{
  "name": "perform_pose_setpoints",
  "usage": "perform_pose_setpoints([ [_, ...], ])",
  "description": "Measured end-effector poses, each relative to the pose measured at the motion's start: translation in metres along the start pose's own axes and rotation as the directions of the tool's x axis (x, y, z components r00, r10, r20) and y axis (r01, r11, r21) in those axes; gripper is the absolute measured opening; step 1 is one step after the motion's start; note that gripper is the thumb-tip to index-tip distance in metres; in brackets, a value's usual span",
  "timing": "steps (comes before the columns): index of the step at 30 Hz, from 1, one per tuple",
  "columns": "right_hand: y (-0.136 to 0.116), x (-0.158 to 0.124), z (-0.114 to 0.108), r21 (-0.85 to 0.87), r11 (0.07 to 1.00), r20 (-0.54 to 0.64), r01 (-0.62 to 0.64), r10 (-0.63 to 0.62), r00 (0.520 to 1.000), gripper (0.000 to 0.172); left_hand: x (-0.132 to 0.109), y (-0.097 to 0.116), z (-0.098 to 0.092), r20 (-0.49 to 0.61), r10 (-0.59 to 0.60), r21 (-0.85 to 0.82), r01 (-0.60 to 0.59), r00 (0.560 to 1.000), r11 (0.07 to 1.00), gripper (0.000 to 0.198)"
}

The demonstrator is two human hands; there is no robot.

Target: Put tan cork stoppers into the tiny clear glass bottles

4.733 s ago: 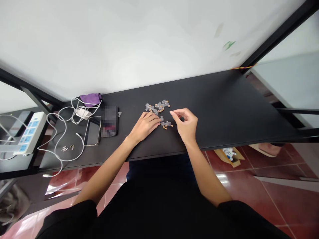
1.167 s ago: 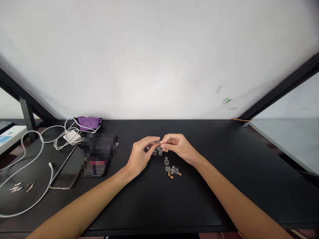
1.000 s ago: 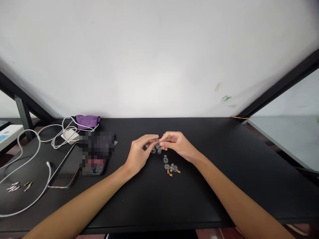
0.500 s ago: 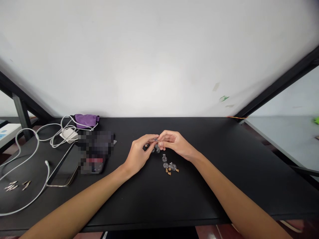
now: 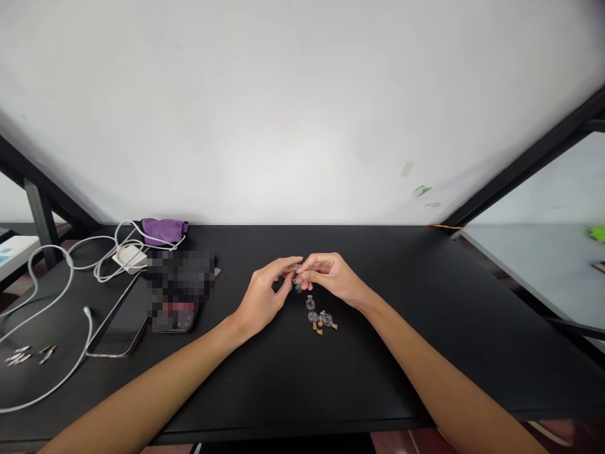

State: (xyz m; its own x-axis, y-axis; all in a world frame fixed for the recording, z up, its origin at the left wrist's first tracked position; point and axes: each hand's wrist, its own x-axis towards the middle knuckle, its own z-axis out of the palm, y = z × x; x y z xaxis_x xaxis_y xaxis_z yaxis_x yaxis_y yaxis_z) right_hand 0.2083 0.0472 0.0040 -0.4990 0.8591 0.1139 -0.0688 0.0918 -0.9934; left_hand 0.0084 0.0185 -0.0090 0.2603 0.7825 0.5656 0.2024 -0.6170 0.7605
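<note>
My left hand [image 5: 262,296] and my right hand [image 5: 331,277] meet above the black table [image 5: 425,328], fingertips pinched together on a tiny clear glass bottle [image 5: 295,270]. Just below them on the table lie more small glass bottles [image 5: 317,314] with loose cork stoppers [image 5: 324,327]. Another bottle or two sits under my fingers, partly hidden.
At the left lie a phone [image 5: 120,325], a blurred dark object [image 5: 182,290], a white charger [image 5: 126,255] with a looping cable [image 5: 61,378], a purple cloth [image 5: 163,228] and small metal bits [image 5: 26,355]. A white wall rises behind; black frame bars stand at both sides.
Since 4.7 s ago my head has tilted up and both hands have come together on a bottle. Over the last second the hands barely shift.
</note>
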Motion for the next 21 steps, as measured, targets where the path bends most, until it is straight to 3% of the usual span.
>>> perform_pose_setpoints([
  [9, -0.0054, -0.001, 0.0009, -0.013, 1.0, 0.013, 0.001, -0.001, 1.0, 0.027, -0.0001, 0.0005, 0.0001, -0.007, -0.008, 0.001, 0.008, 1.0, 1.0, 0.027],
  [13, -0.0047, 0.0003, 0.001, 0.06, 0.998, -0.034, -0.01, 0.012, 0.999, 0.027, 0.001, 0.0011, -0.0007, -0.04, -0.048, 0.008, 0.048, 0.998, 0.999, 0.02],
  [21, -0.0008, 0.0015, -0.0009, 0.097, 0.995, -0.095, -0.022, 0.031, 0.995, 0.028, 0.0005, 0.0036, -0.0009, -0.034, 0.032, 0.03, -0.031, 0.999, 0.999, 0.013],
])
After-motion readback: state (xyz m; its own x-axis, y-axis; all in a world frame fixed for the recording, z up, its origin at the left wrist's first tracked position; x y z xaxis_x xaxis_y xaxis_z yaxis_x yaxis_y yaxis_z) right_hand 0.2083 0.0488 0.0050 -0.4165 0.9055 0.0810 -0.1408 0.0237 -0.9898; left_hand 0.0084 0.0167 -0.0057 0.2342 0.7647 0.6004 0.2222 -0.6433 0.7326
